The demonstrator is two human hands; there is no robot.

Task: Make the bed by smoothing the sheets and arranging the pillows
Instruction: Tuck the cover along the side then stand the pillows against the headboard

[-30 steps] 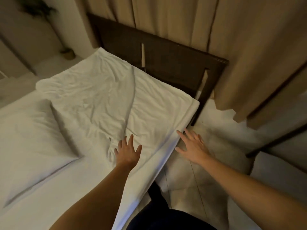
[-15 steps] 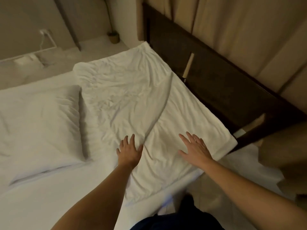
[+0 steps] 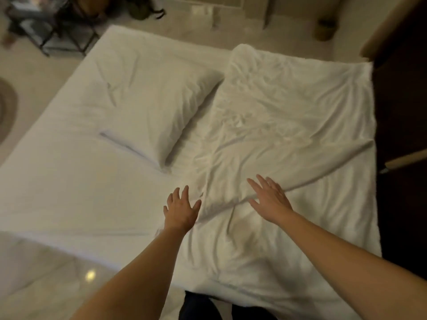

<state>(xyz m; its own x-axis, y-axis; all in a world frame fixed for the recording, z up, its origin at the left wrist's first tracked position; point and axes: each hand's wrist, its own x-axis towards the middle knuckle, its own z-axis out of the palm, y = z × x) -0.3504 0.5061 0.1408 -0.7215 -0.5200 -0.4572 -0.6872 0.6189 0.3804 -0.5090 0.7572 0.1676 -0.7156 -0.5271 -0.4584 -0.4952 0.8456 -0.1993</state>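
A white bed fills the view. A wrinkled white folded cover lies over its right half, against the dark headboard. A white pillow rests at an angle left of the cover, its corner pointing toward me. My left hand lies flat with fingers spread at the cover's left edge. My right hand lies flat on the cover over a crease, fingers spread. Neither hand holds anything.
Pale tiled floor shows at the near left. A dark metal-frame stand is beyond the bed's far left corner. A small pot sits on the floor at the far right. A rug edge shows at left.
The view has swung left and now takes in the whole bed. Both hands have slid over the cover away from the near corner; the right hand is now fully on the cover.
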